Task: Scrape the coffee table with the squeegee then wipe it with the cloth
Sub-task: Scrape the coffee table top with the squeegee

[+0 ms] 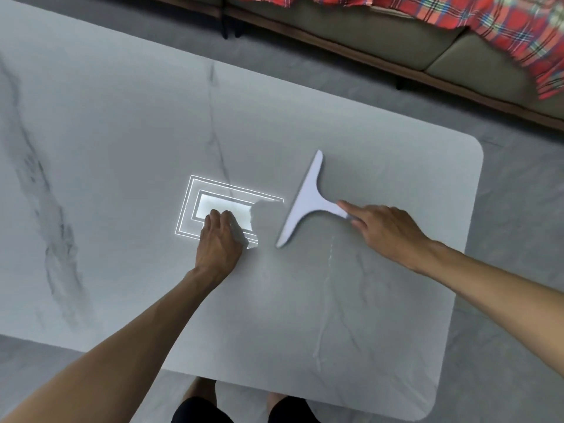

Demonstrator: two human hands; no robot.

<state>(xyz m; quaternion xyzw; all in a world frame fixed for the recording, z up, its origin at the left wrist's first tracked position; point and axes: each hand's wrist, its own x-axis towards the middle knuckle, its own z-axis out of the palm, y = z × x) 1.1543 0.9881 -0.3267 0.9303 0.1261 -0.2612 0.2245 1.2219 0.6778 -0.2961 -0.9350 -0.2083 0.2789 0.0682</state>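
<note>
Grey marble-look coffee table [122,148] with dark veins fills most of the view. White squeegee [305,199] lies flat on it toward the right end, and everything below is placed off that squeegee.

Its long blade edge runs diagonally, the far tip pointing away from you and the near tip toward you. The short handle sticks out on the right side of the blade. Your right hand [387,230] is at the handle end, forefinger [346,206] laid straight along the top of the handle and touching it. The other fingers are tucked under the palm, so you cannot tell if they pinch the handle or just rest there.

Left of the squeegee, near its near tip but not touching it, your left hand [218,242] sits knuckles up on a pale cloth [241,235]. Fingers are curled down over the cloth, gripping it against the tabletop. Only a small bunched part of the cloth shows at the right edge of the hand.

Under and beyond that hand, still left of the squeegee, is a bright rectangular light reflection [213,206] on the glossy top.

On the near side of the squeegee, a thin pale wet-looking streak [328,270] runs from below the handle toward your edge of the table.

Far beyond the squeegee stands a sofa [396,41] with a red plaid blanket [503,25] draped on it. Grey floor [518,209] shows to the right of the squeegee, past the table's rounded corner. Your black shorts [195,412] show at the near table edge.
</note>
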